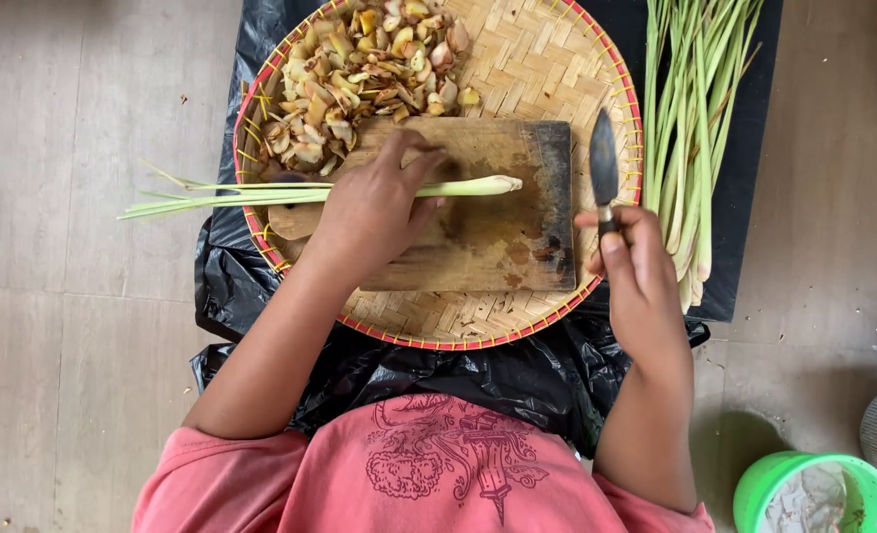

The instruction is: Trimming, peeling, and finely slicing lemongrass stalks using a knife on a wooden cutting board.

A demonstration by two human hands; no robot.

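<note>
The left hand (374, 212) lies palm down on the wooden chopping board (488, 237), fingers loosely bent over a lemongrass stalk (458, 187) and pressing it flat across the board's upper half. The stalk's pale thick end points toward the board's right side, while its thin green leaves trail off the board's left edge and out past the tray onto the floor. The right hand (636, 266) hovers just beyond the board's right edge, closed around the handle of a small knife (603, 168), whose dark blade points up and away from the person, clear of the stalk.

The board rests inside a round woven bamboo tray (547, 69) with a red and yellow rim. Above the board, in the tray's far left part, sits a heap of cut pieces (359, 74), tan and yellowish. The tray sits on a black plastic sheet (537, 380) that spreads under it and bunches up below the board, near the person's pink shirt (428, 474). Right of the board, past the tray's rim, a bundle of uncut lemongrass stalks (690, 128) lies lengthwise on the sheet. Well below and right of the board, a green bucket (754, 489) stands on the grey floor (73, 326).
</note>
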